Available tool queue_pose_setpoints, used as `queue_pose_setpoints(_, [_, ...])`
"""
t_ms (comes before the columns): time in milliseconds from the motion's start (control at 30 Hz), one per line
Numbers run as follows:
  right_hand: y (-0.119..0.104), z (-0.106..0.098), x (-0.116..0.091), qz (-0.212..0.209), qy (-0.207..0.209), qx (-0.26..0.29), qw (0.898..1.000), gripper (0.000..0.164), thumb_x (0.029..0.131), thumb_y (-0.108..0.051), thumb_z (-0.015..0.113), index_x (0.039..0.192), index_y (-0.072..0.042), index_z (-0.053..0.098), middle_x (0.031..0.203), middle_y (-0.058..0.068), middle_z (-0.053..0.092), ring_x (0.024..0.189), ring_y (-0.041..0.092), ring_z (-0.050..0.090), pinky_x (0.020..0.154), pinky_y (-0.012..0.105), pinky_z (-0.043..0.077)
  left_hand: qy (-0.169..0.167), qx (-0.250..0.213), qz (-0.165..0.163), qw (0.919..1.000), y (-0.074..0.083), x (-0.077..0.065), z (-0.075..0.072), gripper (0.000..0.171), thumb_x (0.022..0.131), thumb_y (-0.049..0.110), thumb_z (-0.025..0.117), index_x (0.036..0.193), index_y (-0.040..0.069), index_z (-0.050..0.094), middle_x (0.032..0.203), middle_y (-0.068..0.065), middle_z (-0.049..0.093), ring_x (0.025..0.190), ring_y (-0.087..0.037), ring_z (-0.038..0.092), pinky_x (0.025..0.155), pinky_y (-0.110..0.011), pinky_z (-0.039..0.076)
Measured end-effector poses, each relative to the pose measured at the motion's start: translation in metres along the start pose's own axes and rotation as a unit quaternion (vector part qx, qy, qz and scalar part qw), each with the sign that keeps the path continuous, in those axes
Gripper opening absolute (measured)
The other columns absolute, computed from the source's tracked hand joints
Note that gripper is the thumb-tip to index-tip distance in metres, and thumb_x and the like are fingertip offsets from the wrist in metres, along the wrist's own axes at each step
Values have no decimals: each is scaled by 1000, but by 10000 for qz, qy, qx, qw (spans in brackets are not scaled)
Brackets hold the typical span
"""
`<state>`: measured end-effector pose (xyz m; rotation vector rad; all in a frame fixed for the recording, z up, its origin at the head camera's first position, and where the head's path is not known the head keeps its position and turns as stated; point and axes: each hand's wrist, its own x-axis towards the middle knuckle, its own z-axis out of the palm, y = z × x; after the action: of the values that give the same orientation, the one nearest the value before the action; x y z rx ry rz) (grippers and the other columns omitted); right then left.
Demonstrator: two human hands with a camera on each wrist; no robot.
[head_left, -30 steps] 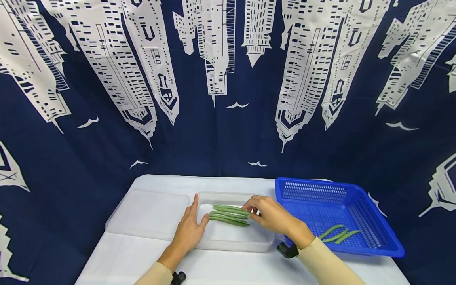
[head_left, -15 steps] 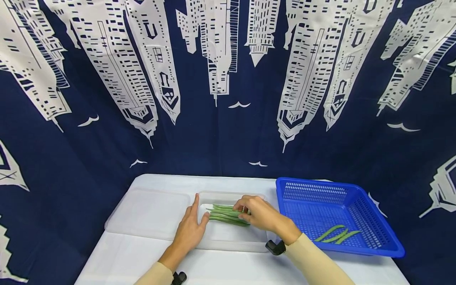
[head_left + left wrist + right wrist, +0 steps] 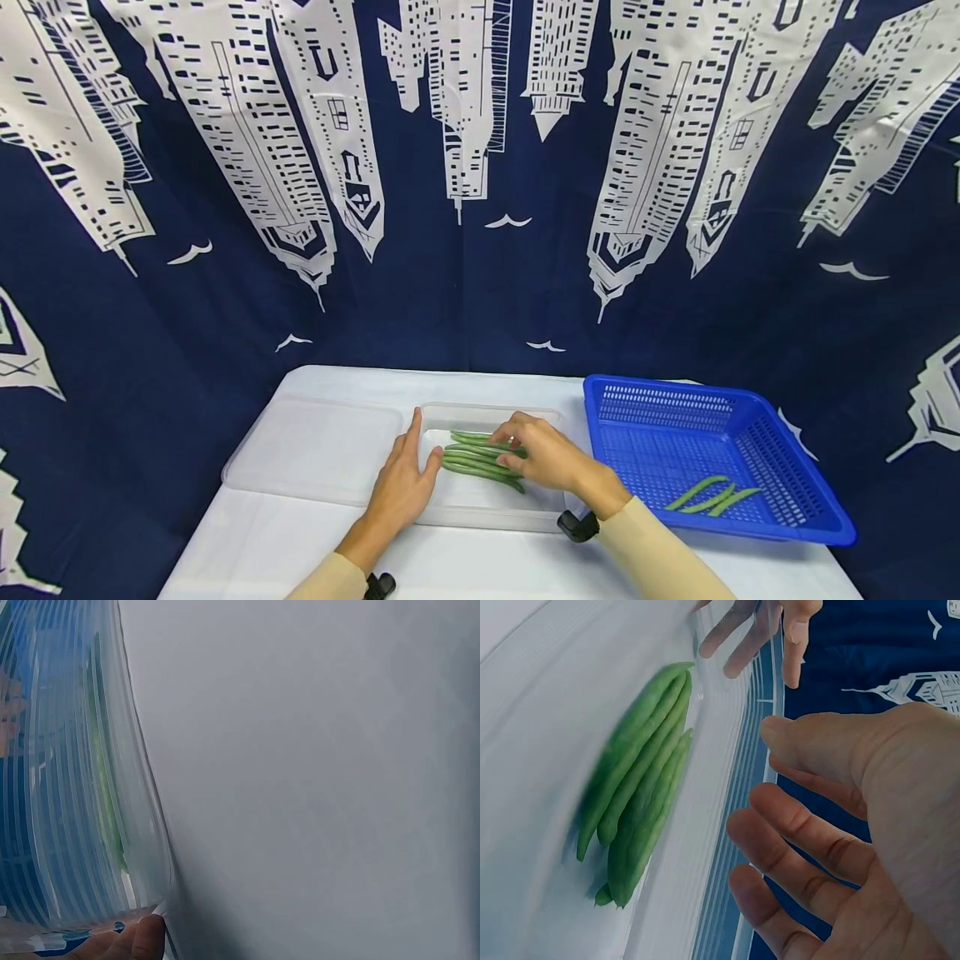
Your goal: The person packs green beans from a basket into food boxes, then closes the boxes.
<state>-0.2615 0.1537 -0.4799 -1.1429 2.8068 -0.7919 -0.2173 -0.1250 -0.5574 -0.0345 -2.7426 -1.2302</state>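
Note:
Several green beans lie side by side in a clear plastic container in the middle of the table. My left hand rests at the container's left end, fingers straight, its thumb near the beans' left tips. Over the right part of the bunch is my right hand, which hides some bean ends in the head view. The right wrist view shows that hand with nothing between its loosely bent fingers, apart from the beans. In the left wrist view, left fingertips touch the container's corner.
A blue plastic basket stands to the right, holding a few more green beans. Left of the container lies a clear flat lid. White cloth covers the table, with a navy patterned curtain behind it.
My right hand has moved left over the bunch and released the beans it brought. The front bean's right end now angles toward me. My left hand has stayed in place.

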Motion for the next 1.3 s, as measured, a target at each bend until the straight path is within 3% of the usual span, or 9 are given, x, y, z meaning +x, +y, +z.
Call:
queue_pose_setpoints(167, [5,-7,-7,-46,177,-143,9997,20,107,-10,84,127,-7,85,120,7,83,99,16,80,90,35,68,7,38,42,10000,1,1,0,79,122,41,58,189,21,22,169,-27,59,153,-52,63,123,-71,54])
queue_pose_setpoints(567, [26,-47,-36,209,528,-168,9982,17,109,-9,80,126,-10,85,118,7,85,100,16,80,92,46,71,35,32,36,10000,4,2,-2,79,121,44,58,189,21,22,167,-26,60,150,-52,65,123,-70,55])
queue_pose_setpoints(967, [64,-91,-85,673,693,-3,9953,18,108,-11,84,126,-10,86,114,-2,84,95,5,73,86,30,68,-10,-1,-24,10000,3,0,1,79,121,42,60,189,22,22,171,-28,57,154,-55,62,126,-72,52])
queue_pose_setpoints(1133, [84,-106,-109,798,608,-141,9949,20,107,-15,86,127,-12,85,118,-1,84,97,0,71,88,33,69,47,17,-5,10000,4,0,0,79,121,40,60,189,21,23,169,-29,58,152,-56,63,124,-73,53])
queue_pose_setpoints(1300, [112,-118,-134,796,134,-242,9964,28,105,-24,90,129,-11,83,124,5,83,98,-1,70,88,35,69,84,1,-26,10000,3,0,0,79,121,39,61,188,20,24,169,-29,58,153,-56,63,124,-73,53])
